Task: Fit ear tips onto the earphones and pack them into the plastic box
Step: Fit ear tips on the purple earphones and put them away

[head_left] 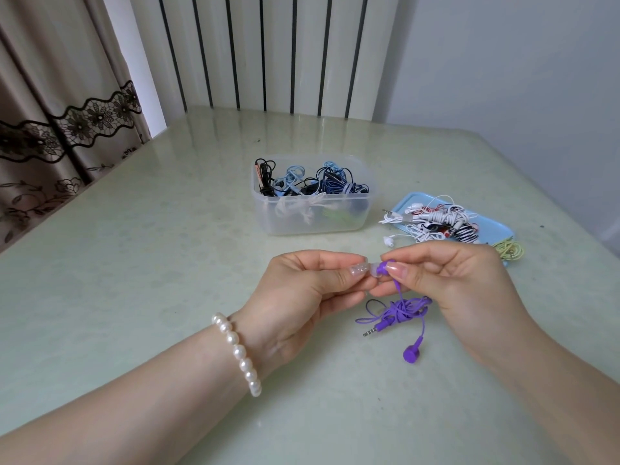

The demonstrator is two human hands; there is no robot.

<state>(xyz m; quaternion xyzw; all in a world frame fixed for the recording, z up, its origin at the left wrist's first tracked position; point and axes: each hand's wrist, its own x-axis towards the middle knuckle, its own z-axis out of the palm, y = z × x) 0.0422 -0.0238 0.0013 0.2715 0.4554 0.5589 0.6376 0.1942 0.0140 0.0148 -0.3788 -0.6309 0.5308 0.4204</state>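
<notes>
My right hand (pixel 453 283) pinches one purple earbud (pixel 382 268) of a pair of purple earphones (pixel 401 312). Its bundled cable, jack plug and second bud (pixel 411 354) hang down to the table. My left hand (pixel 302 297) pinches a clear ear tip (pixel 364 270) right against the held bud; whether the tip sits on it I cannot tell. Behind the hands stands the clear plastic box (pixel 312 223), holding several coiled black, blue and white earphones.
A light blue tray (pixel 407 200) at the right carries several white, red and striped earphones; a yellow-green coil (pixel 510 251) lies by its near end. The pale green table (pixel 134 263) meets a curtain on the left and a striped wall behind.
</notes>
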